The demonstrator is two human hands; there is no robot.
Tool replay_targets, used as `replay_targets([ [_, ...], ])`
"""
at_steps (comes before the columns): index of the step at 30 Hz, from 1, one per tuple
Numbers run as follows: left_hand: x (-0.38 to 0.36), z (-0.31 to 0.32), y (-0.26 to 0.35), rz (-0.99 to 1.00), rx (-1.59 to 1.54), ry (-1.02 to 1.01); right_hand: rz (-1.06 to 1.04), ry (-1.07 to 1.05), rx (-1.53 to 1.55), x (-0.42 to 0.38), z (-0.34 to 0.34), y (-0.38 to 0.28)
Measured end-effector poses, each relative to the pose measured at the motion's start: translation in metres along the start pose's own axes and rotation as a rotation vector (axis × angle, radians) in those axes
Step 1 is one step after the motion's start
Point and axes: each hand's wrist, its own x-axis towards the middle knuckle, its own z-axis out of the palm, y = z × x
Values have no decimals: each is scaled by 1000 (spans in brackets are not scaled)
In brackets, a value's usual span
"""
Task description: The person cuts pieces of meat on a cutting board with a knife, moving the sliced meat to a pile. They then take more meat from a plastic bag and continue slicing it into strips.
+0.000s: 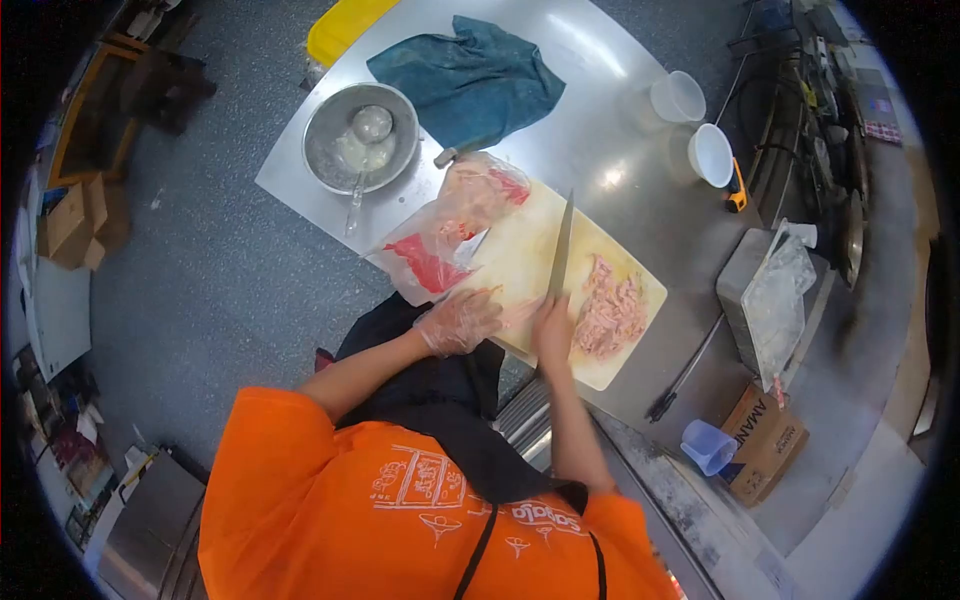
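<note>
My right hand (553,333) grips the handle of a long kitchen knife (563,245), its blade pointing away from me over a pale cutting board (535,215). In a clear plastic glove, my left hand (460,322) is at the board's near left edge, fingers curled on a thin piece of raw meat (516,312). A pile of raw meat strips (610,312) lies on the board to the right of the knife. Beyond my left hand, a clear plastic bag (440,235) with red print holds more raw meat and overlaps the board's left side.
A metal bowl (318,150) with a ladle (372,124) stands at the steel table's left edge, near a teal cloth (470,85). Two white tubs (711,155) are at the back right. A metal container (740,290), a cardboard box (765,445) and a plastic cup (708,447) are rightward.
</note>
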Motion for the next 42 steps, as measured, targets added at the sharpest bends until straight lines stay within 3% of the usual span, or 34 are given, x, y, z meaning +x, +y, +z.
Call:
replay_targets([
  [2, -7, 2, 10, -12, -7, 5, -18, -7, 57, 34, -18, -39],
  [4, -1, -4, 3, -42, -84, -21, -54, -3, 49, 33, -13, -25],
  [7, -1, -10, 3, -71, -122, -119, -93, 4, 74, -28, -4, 6],
  [10, -8, 1, 2, -36, -92, 76, -67, -127, -67, -96, 3, 41],
  [12, -8, -1, 2, -51, -107, 55, -142, -132, -89, -107, 16, 44],
  [16, -4, -3, 10, -139, -61, -54, -132, -99, -27, -17, 15, -40],
  [19, -2, 0, 14, -131, -37, 34, -166, -50, -41, -21, 20, -33],
  [21, -1, -1, 12, -81, -45, 148, -53, -146, -107, -57, 21, -9],
  [25, 14, 0, 12, -112, -71, -15, -28, -191, -149, -121, 14, 45],
  [27, 26, 3, 17, -122, -35, -54, 36, -107, -144, -132, 13, 64],
  [30, 47, -4, 22, -290, -112, -364, 179, 70, -69, -125, 1, 89],
  [31, 49, -6, 23, -236, -97, -424, 202, 143, -22, -119, -3, 98],
  [32, 67, -23, 33, -362, -96, -599, 187, 141, -25, -114, -16, 92],
  [34, 81, -41, 45, -337, -90, -500, 172, 220, 12, -103, -22, 90],
  [35, 78, 52, 22, -238, -42, -520, 146, 239, 121, -100, -29, 80],
  [36, 92, 91, 3, -165, -381, -611, 128, 294, 159, -101, -31, 68],
  [37, 94, 6, 25, -115, -488, -111, 155, 336, 198, -105, -36, 49],
  [39, 99, -33, 14, -223, -314, -26, 78, 375, 309, -113, -32, 34],
  [41, 107, -91, -5, -564, -126, -236, 42, 339, 300, -121, -11, 36],
  [42, 106, -104, -21, -629, -85, -216, 4, 334, 307, -121, 9, 44],
])
